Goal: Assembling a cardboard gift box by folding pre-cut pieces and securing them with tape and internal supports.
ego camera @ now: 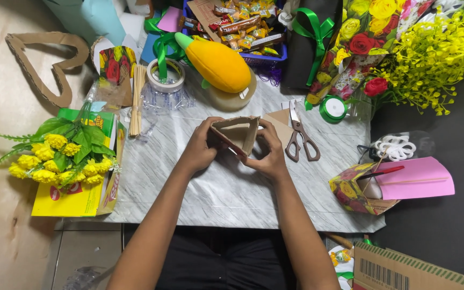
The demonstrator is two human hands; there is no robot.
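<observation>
Both forearms reach straight forward over the marble board (232, 193), wrists bent inward. The left hand (202, 147) and right hand (268, 153) are closed on opposite sides of one triangular cardboard piece (237, 134), held just above the board's middle, open face toward the camera. One pair of scissors (301, 138) lies just right of the right hand. Two tape rolls are visible: one white (166, 75), one green (333, 108). One cardboard heart outline (46, 64) lies far left. One bunch of yellow flowers (63, 156) rests on a box.
</observation>
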